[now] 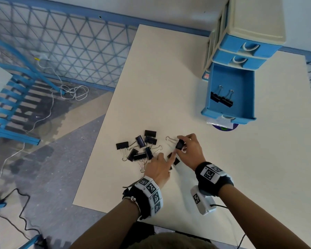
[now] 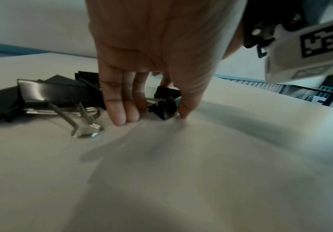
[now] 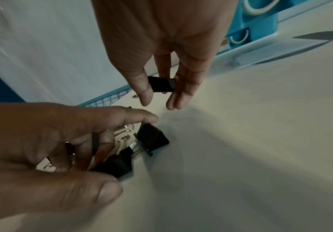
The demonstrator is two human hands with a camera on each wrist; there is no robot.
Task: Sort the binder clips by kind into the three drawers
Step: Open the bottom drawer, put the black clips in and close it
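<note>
Currently I am pinching one binder clip point(image 1: 179, 145) in my right hand point(image 1: 190, 150), just beside the pile point(image 1: 140, 150). My left hand point(image 1: 158, 168) is closing thumb and fingers around a small clip point(image 2: 166, 108) on the table point(image 1: 241, 177); next, I judge, both are going to the open drawer point(image 1: 248, 97) beyond the pile.

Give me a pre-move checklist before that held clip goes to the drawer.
1. Right hand pinches clip by its black body: ok.
2. Bottom drawer pulled open: ok.
3. Two clips already in it, room left: ok.
4. Held clip matches those two in kind: cannot tell.
5. Left hand out of the way, at the small clips beside the pile: ok.
6. Upper two drawers closed, not blocking the open one: ok.
</note>
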